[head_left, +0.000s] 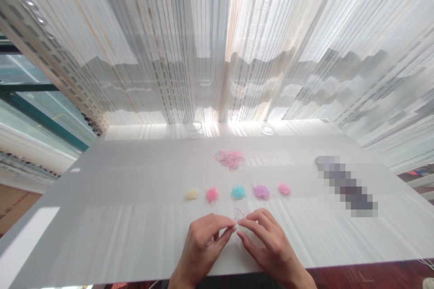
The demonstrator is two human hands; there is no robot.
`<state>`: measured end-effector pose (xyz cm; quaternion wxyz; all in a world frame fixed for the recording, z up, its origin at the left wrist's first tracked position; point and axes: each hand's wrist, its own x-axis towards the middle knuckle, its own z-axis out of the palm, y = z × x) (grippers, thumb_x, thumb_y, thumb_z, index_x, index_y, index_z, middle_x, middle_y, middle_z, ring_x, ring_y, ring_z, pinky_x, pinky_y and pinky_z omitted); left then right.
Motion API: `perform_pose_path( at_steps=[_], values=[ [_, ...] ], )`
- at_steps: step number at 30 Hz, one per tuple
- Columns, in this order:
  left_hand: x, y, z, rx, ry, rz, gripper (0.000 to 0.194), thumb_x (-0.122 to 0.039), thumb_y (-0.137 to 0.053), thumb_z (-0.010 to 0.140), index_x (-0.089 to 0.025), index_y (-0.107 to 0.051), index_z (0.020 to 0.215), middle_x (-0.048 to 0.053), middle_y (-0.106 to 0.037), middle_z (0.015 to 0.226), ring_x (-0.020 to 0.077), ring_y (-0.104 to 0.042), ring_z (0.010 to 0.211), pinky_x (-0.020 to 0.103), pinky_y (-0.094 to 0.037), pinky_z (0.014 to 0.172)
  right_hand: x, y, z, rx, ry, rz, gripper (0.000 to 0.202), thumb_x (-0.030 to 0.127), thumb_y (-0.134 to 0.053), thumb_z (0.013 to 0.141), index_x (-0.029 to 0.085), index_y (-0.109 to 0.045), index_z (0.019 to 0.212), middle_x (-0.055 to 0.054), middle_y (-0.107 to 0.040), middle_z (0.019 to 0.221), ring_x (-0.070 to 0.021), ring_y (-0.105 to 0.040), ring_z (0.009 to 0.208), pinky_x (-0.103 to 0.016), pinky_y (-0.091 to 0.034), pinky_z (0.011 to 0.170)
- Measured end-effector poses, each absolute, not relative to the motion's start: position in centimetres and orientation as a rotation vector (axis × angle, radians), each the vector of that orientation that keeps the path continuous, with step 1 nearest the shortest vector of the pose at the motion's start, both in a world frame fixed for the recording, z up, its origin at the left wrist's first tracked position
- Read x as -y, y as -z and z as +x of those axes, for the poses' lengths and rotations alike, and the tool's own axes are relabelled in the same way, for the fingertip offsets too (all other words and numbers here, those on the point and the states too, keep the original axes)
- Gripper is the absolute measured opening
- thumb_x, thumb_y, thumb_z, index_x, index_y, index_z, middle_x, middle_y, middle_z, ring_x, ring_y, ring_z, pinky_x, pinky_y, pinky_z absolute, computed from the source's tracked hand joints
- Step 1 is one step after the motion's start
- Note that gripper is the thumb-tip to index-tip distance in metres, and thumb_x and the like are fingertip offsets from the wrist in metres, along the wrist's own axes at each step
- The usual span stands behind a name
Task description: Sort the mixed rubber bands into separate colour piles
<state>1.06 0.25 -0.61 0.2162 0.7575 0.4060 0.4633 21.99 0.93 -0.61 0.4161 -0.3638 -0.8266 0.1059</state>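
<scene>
My left hand [210,238] is just in front of a row of small coloured piles, its thumb and forefinger pinched together on a thin pale strand [240,213]. Facing it, my right hand [267,240] has a gap between thumb and curved forefinger, and its fingertips almost meet those of the left. Too little shows to say whether the right fingertip touches the strand. The row holds a yellow pile [191,194], a coral-pink pile [212,195], a turquoise pile [238,192], a purple pile [261,191] and a pink pile [284,189], all of fine strands.
A larger mixed heap [231,159], mostly pink, lies behind the row on the white table [135,216]. Two clear round objects [267,130] stand at the far edge by the curtain [210,54]. A blurred-out object [346,186] is on the right.
</scene>
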Motion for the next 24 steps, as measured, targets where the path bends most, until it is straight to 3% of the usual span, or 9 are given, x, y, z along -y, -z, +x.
perform_pose_path(
  at_steps=[13,19,24],
  values=[
    [-0.09,0.37,1.28,-1.175,-1.219,2.096,0.010,-0.020,-0.071,0.097,-0.023,-0.072,0.106,-0.001,-0.078,0.087,0.0103,-0.060,0.057,0.022,-0.053,0.060,-1.16,0.46,21.94,2.079,-0.264,-0.900,0.016,0.009,-0.063,0.098,0.020,-0.069,0.109,-0.006,-0.067,0.085,-0.0193,-0.063,0.076,-0.032,-0.056,0.066],
    [-0.22,0.52,1.44,-1.189,-1.197,2.108,0.012,-0.016,-0.068,0.097,-0.024,-0.074,0.103,-0.001,-0.079,0.085,0.0127,-0.069,0.066,0.022,-0.055,0.068,-1.44,0.39,21.94,2.074,-0.299,-0.893,0.015,0.009,-0.062,0.098,0.020,-0.070,0.106,-0.006,-0.067,0.084,-0.0190,-0.063,0.076,-0.031,-0.057,0.066],
    [-0.17,0.25,1.49,-1.204,-1.206,2.118,0.010,-0.017,-0.067,0.097,-0.024,-0.073,0.100,-0.001,-0.078,0.083,0.0134,-0.071,0.067,0.022,-0.055,0.065,-1.34,0.40,22.06,2.055,-0.337,-0.897,0.015,0.008,-0.063,0.098,0.019,-0.068,0.106,-0.006,-0.066,0.085,-0.0190,-0.063,0.077,-0.032,-0.057,0.066]
  ],
)
